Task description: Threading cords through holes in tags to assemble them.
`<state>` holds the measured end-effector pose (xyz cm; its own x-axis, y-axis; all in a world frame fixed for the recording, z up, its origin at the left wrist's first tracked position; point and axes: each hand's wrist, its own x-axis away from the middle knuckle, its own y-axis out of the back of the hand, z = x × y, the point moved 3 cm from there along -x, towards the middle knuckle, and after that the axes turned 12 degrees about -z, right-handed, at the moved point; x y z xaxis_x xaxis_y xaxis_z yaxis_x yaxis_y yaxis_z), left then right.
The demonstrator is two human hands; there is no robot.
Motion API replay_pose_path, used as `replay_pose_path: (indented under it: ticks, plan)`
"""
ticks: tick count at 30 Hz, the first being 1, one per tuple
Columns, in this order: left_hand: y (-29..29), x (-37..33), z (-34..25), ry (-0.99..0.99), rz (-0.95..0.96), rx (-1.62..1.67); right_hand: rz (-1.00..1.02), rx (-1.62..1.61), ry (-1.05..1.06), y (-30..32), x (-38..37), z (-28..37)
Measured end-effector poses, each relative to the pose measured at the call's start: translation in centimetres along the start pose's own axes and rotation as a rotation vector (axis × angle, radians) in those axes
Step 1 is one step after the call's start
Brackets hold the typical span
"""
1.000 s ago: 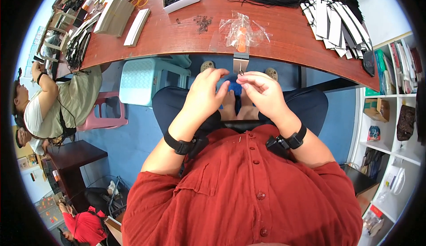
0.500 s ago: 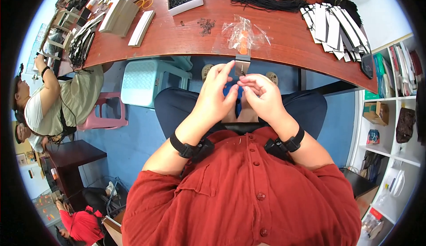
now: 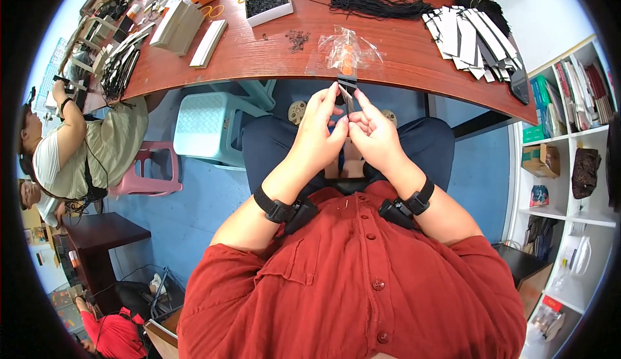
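Beyond my lap, by the table's front edge, both of my hands hold a narrow dark-and-pale card tag point(image 3: 347, 94). My left hand point(image 3: 317, 126) has it from the left, fingertips against its side. My right hand point(image 3: 375, 132) pinches it from the right, index finger stretched along it and the other fingers curled. The tag is seen nearly edge-on, and fingers cover its lower part. Just past it lies crumpled clear plastic wrap point(image 3: 349, 47) with an orange strip point(image 3: 348, 61) under it. A small pile of tiny dark clips or pins point(image 3: 297, 40) is to the left.
On the red-brown table point(image 3: 259, 61) are a white box point(image 3: 270, 11) of small black pieces, black cords point(image 3: 372, 3), white and black tags point(image 3: 469, 39), card stacks point(image 3: 208, 43) and a phone point(image 3: 519, 87). A turquoise stool point(image 3: 206, 126) stands at left; another person point(image 3: 71, 126) sits beyond.
My right hand has moved up to the tag, its index finger now along it. The tag has turned from showing its pale face to nearly edge-on. The view has shifted slightly.
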<state>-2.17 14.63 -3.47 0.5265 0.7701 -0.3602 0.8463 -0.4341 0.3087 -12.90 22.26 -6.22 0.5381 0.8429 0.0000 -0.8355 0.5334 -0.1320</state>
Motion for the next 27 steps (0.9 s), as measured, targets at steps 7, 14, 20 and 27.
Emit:
replay_pose_path:
  ticks: [7, 14, 20, 27]
  plan:
    - [0.4, 1.0, -0.6, -0.055, -0.007, -0.087, -0.004, 0.018, 0.035, -0.3, 0.6, 0.1]
    - [0.7, 1.3, -0.7, -0.082, -0.026, -0.167, 0.006, 0.051, 0.073, -0.7, 0.8, 0.5]
    - [0.4, 0.3, -0.9, -0.115, -0.027, -0.229, -0.018, 0.113, 0.123, -0.7, 0.3, 0.8]
    - [0.6, 0.4, -0.6, -0.128, -0.034, -0.222, -0.028, 0.150, 0.130, -0.9, 0.5, 1.2]
